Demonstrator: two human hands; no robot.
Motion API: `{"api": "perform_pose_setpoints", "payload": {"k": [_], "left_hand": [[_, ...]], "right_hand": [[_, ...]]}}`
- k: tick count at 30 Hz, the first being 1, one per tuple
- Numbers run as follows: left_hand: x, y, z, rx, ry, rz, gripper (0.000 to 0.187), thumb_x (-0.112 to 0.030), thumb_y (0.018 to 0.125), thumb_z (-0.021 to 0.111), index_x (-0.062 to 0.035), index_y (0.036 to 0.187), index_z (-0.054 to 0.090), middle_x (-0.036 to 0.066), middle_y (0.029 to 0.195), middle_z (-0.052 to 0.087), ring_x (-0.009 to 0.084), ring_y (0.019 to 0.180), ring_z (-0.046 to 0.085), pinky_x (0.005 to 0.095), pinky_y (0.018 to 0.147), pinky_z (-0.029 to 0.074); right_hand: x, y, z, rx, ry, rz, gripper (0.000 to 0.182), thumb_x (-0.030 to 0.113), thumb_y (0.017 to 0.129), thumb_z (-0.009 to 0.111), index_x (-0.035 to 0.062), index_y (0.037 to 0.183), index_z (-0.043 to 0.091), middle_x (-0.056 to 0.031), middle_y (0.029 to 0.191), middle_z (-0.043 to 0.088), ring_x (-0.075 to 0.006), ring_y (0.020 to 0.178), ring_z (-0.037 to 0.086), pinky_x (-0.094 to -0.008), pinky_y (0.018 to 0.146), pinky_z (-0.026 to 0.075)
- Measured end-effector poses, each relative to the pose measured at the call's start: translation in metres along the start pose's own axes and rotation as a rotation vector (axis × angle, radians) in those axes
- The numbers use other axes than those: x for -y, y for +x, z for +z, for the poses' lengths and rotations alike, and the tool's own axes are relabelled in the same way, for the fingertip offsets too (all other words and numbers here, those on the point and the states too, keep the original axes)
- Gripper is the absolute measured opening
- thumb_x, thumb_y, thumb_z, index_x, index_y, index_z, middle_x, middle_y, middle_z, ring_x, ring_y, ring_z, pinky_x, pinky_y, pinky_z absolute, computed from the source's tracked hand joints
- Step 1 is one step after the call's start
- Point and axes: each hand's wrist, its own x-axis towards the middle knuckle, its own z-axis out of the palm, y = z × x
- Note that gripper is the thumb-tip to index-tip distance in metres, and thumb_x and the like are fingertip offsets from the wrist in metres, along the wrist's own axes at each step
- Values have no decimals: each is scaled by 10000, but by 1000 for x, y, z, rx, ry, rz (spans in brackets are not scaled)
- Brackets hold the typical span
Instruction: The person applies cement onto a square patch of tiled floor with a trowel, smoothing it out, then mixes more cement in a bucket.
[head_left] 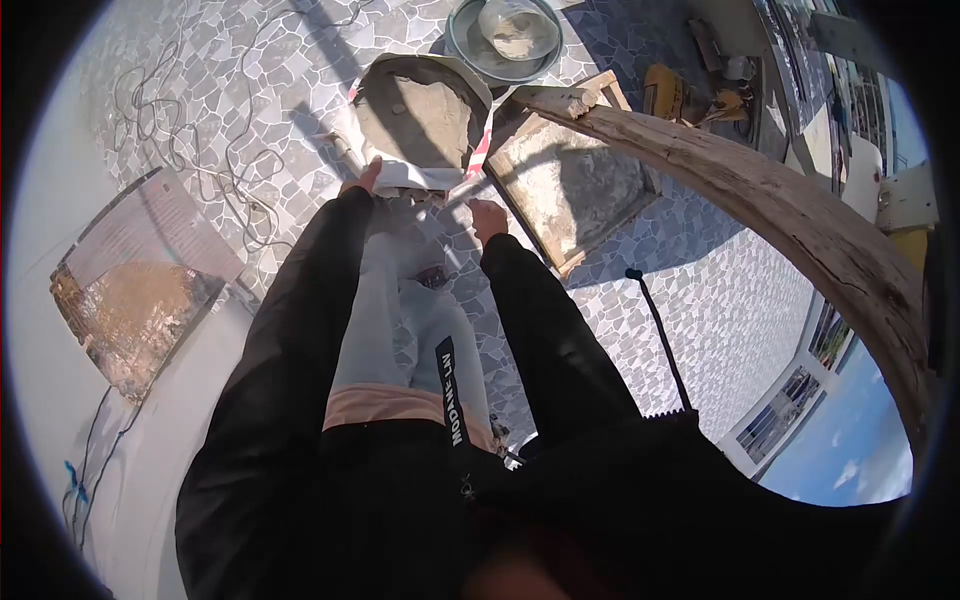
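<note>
Both black-sleeved arms (pixel 545 330) stretch forward and down; the left hand (pixel 362 179) shows its thumb extended, the right hand (pixel 488 219) sits nearer the body, fingers curled.

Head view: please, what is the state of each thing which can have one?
Sack: open, grey powder inside.
Basin: holding a see-through container.
Wood-framed panel: partly shaded.
Cord: loosely tangled.
Left hand: touching sack's edge, grip unclear.
Right hand: curled, contents unclear.
</note>
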Motion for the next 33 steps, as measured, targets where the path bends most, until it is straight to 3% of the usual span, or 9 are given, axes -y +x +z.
{"api": "perform_pose_setpoints", "payload": {"k": [3, 10, 14, 16, 21, 23, 28, 30, 33], "left_hand": [[24, 150, 57, 104, -211, 107, 1110, -837, 573, 527, 67, 1216, 514, 239, 1237, 517, 287, 1158, 510, 365, 953, 374], [3, 77, 63, -104, 351, 241, 627, -541, 883, 355, -12, 1091, 619, 233, 1163, 568, 377, 1122, 518, 432, 957, 384], [14, 37, 48, -122, 202, 355, 515, -427, 887, 382, -4, 1049, 627, 233, 1103, 590, 354, 1068, 557, 417, 944, 407], [28, 59, 52, -287, 390, 504, 406, -287, 891, 364, 5, 947, 641, 212, 984, 634, 371, 967, 598, 432, 863, 456], [65, 27, 77, -352, 690, 792, 307, -177, 882, 379, 18, 880, 615, 247, 845, 631, 377, 845, 628, 478, 755, 494], [87, -4, 101, -348, 131, 494, 399, -281, 884, 384, 28, 856, 635, 263, 897, 625, 406, 848, 611, 470, 787, 470], [207, -15, 189, -238, -19, 424, 402, -315, 872, 418, 28, 941, 616, 275, 1013, 590, 431, 866, 597, 493, 798, 451], [239, -50, 190, -301, -246, 223, 442, -360, 862, 439, 38, 892, 629, 282, 941, 604, 428, 838, 600, 489, 786, 456], [301, -94, 188, -212, -382, 287, 490, -400, 845, 466, 51, 752, 636, 281, 783, 608, 434, 800, 593, 484, 758, 461]], "right_hand": [[40, 37, 48, 93, 245, 215, 573, 451, 680, 679, -69, 902, 588, -144, 737, 587, -216, 671, 559, -393, 583, 448], [46, 58, 67, 141, 228, 366, 418, 397, 751, 620, -4, 867, 588, -147, 701, 577, -265, 598, 589, -425, 509, 469], [32, 67, 61, 193, -235, 10, 267, 201, 736, 594, -40, 849, 586, -238, 826, 633, -384, 762, 642, -460, 628, 513], [14, 75, 53, 386, -956, -772, 231, 197, 737, 594, -22, 809, 602, -213, 788, 641, -378, 789, 641, -462, 645, 515], [-22, 68, 34, 265, -832, -772, 127, 98, 688, 633, -7, 756, 608, -234, 751, 629, -389, 775, 636, -461, 638, 510], [-28, 69, 15, 361, -1063, -1047, 175, 138, 766, 535, -28, 762, 590, -258, 751, 619, -387, 757, 631, -451, 627, 504], [-87, 40, -3, 345, -742, -503, 290, 194, 827, 425, -53, 773, 567, -255, 689, 600, -369, 650, 622, -441, 577, 480], [-126, 51, -14, 435, -1219, -1240, 323, 280, 799, 496, -31, 744, 565, -249, 719, 606, -358, 653, 626, -434, 557, 480], [-160, -22, -13, 616, -787, -598, 277, 262, 822, 448, 1, 748, 505, -142, 628, 515, -248, 500, 522, -366, 410, 374]]}}
